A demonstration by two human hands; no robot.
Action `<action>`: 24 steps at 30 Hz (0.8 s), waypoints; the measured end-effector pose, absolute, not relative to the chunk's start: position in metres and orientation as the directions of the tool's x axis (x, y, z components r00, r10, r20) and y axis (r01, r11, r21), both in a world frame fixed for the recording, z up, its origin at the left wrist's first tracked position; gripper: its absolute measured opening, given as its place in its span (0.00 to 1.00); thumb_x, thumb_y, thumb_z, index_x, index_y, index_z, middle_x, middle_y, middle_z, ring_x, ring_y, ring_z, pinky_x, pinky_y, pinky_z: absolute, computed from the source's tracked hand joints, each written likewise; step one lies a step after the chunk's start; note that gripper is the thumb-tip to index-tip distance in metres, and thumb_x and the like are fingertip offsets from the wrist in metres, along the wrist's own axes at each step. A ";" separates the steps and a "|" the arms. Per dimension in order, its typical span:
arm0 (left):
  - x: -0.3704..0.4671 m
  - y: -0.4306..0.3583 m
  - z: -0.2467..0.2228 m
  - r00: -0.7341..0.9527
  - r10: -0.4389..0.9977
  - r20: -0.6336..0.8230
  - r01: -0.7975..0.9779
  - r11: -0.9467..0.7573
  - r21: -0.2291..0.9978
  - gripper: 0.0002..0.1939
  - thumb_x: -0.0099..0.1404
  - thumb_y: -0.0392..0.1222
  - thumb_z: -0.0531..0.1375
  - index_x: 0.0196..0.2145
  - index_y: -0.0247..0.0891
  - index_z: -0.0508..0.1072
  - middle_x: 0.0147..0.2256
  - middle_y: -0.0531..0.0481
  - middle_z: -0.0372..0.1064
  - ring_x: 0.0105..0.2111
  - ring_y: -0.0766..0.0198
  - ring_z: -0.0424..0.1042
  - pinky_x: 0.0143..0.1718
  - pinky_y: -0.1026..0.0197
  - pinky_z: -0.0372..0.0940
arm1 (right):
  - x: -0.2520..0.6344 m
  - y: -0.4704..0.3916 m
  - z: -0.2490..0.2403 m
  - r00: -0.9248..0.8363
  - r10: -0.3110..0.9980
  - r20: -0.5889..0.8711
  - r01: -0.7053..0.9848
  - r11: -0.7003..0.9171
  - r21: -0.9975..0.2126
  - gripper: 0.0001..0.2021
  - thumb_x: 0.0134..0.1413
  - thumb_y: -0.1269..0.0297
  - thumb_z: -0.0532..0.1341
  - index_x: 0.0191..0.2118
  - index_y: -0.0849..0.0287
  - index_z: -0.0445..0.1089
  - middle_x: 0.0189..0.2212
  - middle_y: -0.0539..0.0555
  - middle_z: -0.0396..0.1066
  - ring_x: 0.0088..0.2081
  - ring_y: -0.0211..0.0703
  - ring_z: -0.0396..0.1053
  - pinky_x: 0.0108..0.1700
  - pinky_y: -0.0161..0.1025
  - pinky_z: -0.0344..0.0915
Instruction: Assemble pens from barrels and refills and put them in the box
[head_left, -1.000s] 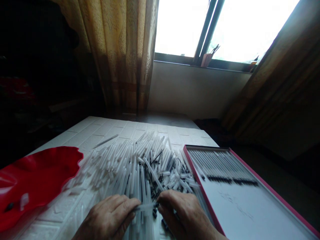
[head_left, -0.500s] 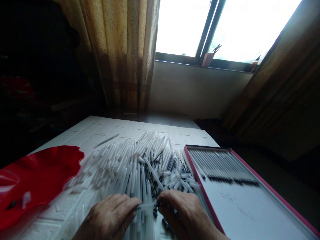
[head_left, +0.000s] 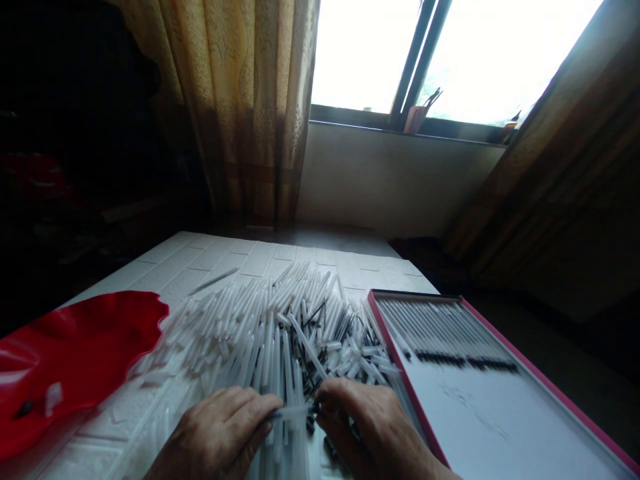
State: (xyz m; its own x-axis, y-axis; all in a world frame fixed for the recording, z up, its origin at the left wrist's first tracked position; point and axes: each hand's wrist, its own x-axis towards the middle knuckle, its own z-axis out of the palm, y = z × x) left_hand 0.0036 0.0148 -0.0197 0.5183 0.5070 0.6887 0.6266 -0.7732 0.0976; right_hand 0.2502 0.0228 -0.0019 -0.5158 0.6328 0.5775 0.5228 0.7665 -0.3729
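Observation:
Low in the middle, a translucent pen [head_left: 294,413] spans the gap between my two hands, lying nearly level. My left hand [head_left: 220,427] is closed round its left part, thumb and forefinger pinching it. The fingers of my right hand [head_left: 367,423] are pinched at its right end, where a small black piece shows; my fingertips partly hide it. Beneath and beyond the hands spreads a heap of clear pen barrels [head_left: 240,310]. Dark refills [head_left: 345,325] and short clear caps [head_left: 355,360] lie mixed in on the heap's right side.
A pink-edged box [head_left: 550,393] at right holds a row of pens [head_left: 435,327] with black ends. The wavy red dish [head_left: 95,347] stands at left with small pieces in it. The white brick-patterned tabletop [head_left: 370,263] runs back toward a curtain [head_left: 240,100] and window.

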 end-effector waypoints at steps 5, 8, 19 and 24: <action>0.003 0.015 -0.020 0.516 0.508 0.689 0.623 -0.775 0.105 0.17 0.80 0.42 0.44 0.46 0.41 0.72 0.31 0.53 0.78 0.29 0.65 0.79 0.32 0.68 0.73 | 0.249 0.024 -0.003 -0.536 0.630 0.561 0.516 0.771 -0.373 0.11 0.67 0.66 0.51 0.35 0.59 0.68 0.23 0.49 0.73 0.22 0.36 0.71 0.26 0.31 0.60; 0.003 0.016 -0.019 0.510 0.508 0.694 0.618 -0.777 0.115 0.16 0.79 0.42 0.45 0.46 0.41 0.72 0.31 0.53 0.78 0.28 0.65 0.79 0.31 0.68 0.73 | 0.249 0.024 -0.002 -0.535 0.637 0.555 0.525 0.765 -0.373 0.11 0.68 0.65 0.52 0.35 0.58 0.68 0.23 0.49 0.73 0.23 0.36 0.72 0.27 0.31 0.60; 0.002 0.014 -0.020 0.511 0.523 0.682 0.615 -0.777 0.136 0.16 0.79 0.41 0.45 0.48 0.41 0.72 0.33 0.51 0.78 0.30 0.63 0.79 0.33 0.66 0.73 | 0.251 0.023 -0.002 -0.537 0.652 0.535 0.512 0.756 -0.408 0.06 0.65 0.69 0.53 0.37 0.56 0.65 0.24 0.48 0.72 0.22 0.36 0.70 0.26 0.31 0.60; 0.004 0.017 -0.021 0.511 0.519 0.685 0.618 -0.776 0.127 0.16 0.79 0.41 0.45 0.47 0.41 0.72 0.31 0.52 0.78 0.29 0.64 0.79 0.32 0.67 0.73 | 0.250 0.023 -0.001 -0.528 0.651 0.546 0.533 0.754 -0.384 0.06 0.66 0.66 0.54 0.38 0.57 0.67 0.24 0.48 0.74 0.23 0.37 0.72 0.27 0.31 0.61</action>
